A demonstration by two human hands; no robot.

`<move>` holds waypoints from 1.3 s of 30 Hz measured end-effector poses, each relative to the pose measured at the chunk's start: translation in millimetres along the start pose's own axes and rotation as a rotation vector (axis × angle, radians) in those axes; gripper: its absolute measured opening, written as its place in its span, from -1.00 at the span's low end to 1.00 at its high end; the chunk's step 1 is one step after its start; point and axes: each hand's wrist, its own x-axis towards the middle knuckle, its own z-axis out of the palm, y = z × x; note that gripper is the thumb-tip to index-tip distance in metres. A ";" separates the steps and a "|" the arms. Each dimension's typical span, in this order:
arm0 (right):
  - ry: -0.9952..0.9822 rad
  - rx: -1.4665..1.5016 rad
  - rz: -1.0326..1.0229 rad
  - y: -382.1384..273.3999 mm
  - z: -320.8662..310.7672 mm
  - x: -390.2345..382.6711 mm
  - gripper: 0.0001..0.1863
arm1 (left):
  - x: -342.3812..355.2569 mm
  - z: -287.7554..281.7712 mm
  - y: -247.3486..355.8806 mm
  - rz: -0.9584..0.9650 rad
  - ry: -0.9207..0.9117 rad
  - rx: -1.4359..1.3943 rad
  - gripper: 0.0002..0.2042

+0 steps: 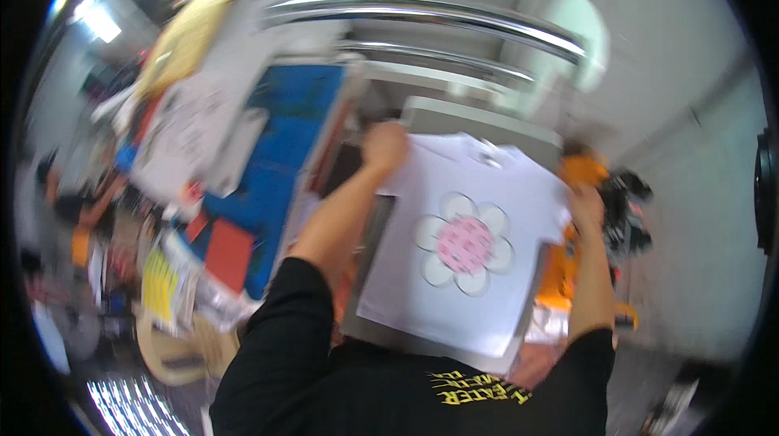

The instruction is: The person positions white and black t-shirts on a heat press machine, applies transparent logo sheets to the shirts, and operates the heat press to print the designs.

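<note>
White cotton-like fabric is lying in front of you: a white T-shirt [479, 249] is spreading flat over a grey platen [442, 123], collar pointing away from you; a flower print [465, 243] with pale petals and a pink centre is sitting on the chest area. Your left hand [385, 148] is closing on the shirt's far left corner, near the shoulder; the fingers are curling over the fabric, though blur is hiding the exact grip. Your right hand [586, 207] is resting at the shirt's right edge, by the sleeve; you cannot tell whether its fingers are pinching the cloth or only touching it. Both forearms are coming out of black sleeves. A curved chrome bar [430, 15] is running above the platen; a blue panel [284, 152] is standing to the left; orange cloth [586, 170] is showing just beyond the right hand.
</note>
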 end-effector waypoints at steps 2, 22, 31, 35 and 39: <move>-0.103 0.190 0.159 -9.7 2.3 27.9 -0.71 | 17.5 -14.6 7.7 -0.138 -0.023 -0.163 -0.77; -0.039 -0.237 -0.365 -130.6 109.8 40.1 -0.33 | 32.4 71.7 100.2 0.508 0.018 -0.089 -0.56; 0.006 -0.286 -0.308 -82.7 83.4 -87.6 -0.30 | -123.9 27.0 31.0 0.310 0.097 0.043 -0.45; 0.183 -0.218 -0.141 -35.7 71.0 -187.9 -0.53 | -209.2 -16.6 24.1 -0.051 -0.018 -0.053 -0.64; 0.112 -0.234 0.069 -43.2 51.2 -236.1 -0.64 | -236.0 -44.9 9.1 -0.198 -0.150 -0.098 -0.75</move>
